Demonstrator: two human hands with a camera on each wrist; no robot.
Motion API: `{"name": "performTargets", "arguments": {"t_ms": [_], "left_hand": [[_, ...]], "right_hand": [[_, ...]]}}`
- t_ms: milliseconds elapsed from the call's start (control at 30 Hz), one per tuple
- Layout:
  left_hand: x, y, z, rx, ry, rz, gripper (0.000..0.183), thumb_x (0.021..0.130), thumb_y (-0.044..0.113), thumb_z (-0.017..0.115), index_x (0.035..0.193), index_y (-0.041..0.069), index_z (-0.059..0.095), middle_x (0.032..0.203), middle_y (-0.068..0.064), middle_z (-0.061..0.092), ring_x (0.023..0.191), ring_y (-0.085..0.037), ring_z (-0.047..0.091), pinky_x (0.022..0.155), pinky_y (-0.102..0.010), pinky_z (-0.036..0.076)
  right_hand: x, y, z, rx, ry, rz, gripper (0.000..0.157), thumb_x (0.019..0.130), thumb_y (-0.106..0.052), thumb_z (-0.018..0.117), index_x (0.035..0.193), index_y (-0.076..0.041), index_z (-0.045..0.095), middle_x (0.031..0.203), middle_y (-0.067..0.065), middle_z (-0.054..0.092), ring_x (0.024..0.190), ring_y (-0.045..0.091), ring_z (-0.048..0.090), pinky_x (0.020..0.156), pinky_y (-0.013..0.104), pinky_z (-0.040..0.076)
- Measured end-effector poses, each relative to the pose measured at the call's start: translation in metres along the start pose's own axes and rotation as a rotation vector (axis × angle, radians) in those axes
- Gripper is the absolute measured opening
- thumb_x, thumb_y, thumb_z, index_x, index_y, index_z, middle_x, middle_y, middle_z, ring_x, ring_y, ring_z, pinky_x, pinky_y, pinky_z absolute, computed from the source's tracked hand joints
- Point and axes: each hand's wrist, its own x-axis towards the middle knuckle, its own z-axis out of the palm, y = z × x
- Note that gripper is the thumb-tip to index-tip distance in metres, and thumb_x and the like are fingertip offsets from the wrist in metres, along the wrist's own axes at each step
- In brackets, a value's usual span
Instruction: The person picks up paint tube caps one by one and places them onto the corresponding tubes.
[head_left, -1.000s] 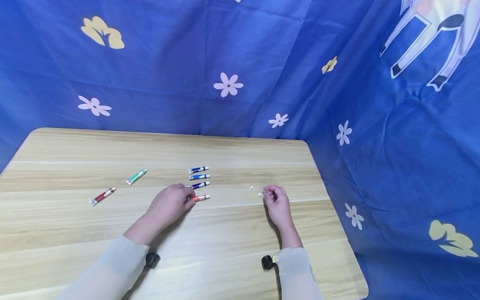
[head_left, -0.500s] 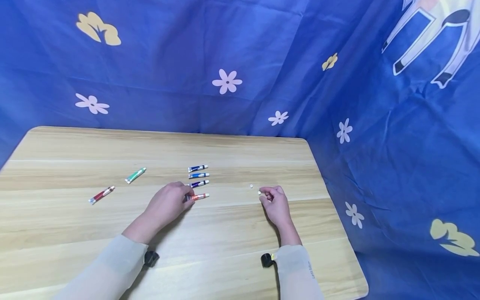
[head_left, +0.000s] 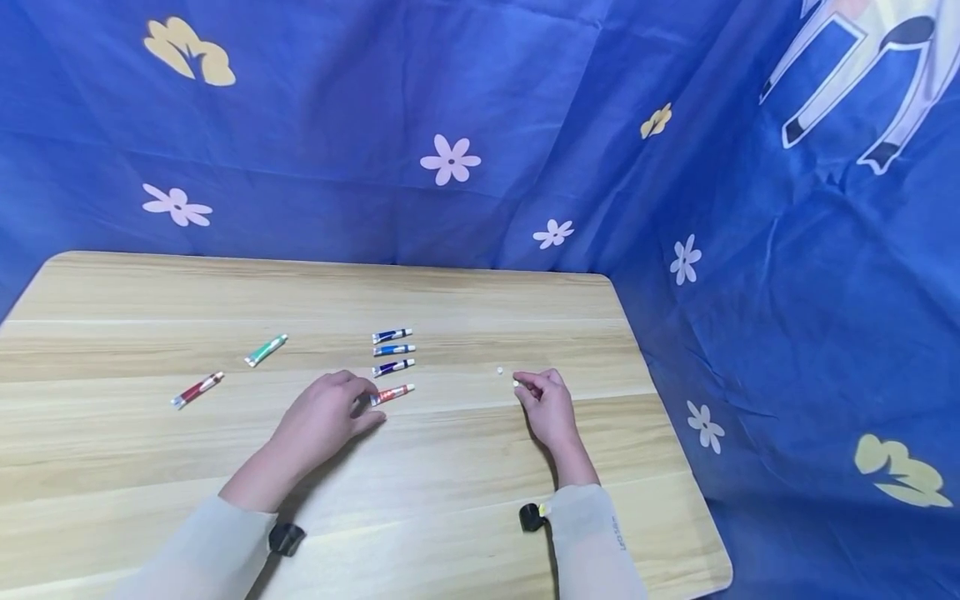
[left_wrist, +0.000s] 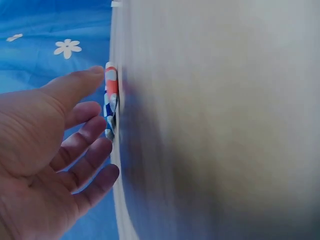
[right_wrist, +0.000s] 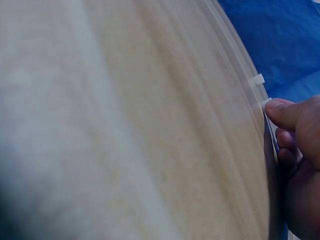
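Observation:
Beside the orange paint tube (head_left: 393, 394), my left hand (head_left: 322, 421) has its thumb and fingers apart with nothing between them. The left wrist view shows that hand's fingers loosely bent near the orange tube (left_wrist: 112, 82). Further right, my right hand (head_left: 550, 408) pinches a small white cap (head_left: 516, 383) between thumb and fingertips, low at the tabletop. A second white cap (head_left: 500, 370) lies just beyond it, to the left. Beyond the orange tube, a purple tube (head_left: 393, 367), a blue tube (head_left: 394, 350) and a dark blue tube (head_left: 393, 335) lie in a column.
On the left of the wooden table (head_left: 450, 492) lie a green paint tube (head_left: 266, 350) and a dark red one (head_left: 198, 390), both slanted. A blue patterned cloth (head_left: 337, 183) hangs behind the table and along its right side.
My left hand has let go of the orange tube and drawn back slightly to the left; the tube now lies at a slant. My right fingers have moved left and taken hold of the nearer white cap.

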Motion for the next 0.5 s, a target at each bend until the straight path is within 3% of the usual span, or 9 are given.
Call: {"name": "performTargets", "arguments": {"t_ms": [233,500], "left_hand": [[-0.023,-0.003,-0.022,-0.004,0.042,-0.039,0.033,0.090,0.033,0.089,0.112,0.010,0.080,0.112,-0.011,0.080,0.108,-0.039,0.074,0.100,-0.061,0.057],[-0.042,-0.024,-0.042,-0.002,0.095,-0.071,0.029,0.091,0.028,0.087,0.111,0.009,0.080,0.112,-0.012,0.080,0.106,-0.040,0.075,0.094,-0.062,0.058]], "right_hand": [[0.001,-0.002,0.001,-0.014,0.004,0.016,0.022,0.100,-0.014,0.078,0.121,-0.016,0.083,0.102,0.003,0.061,0.090,0.011,0.057,0.078,0.020,0.049],[0.000,-0.001,0.002,-0.012,0.019,0.013,0.019,0.098,-0.012,0.079,0.117,-0.015,0.084,0.102,0.004,0.062,0.089,0.010,0.057,0.078,0.019,0.050]]}}
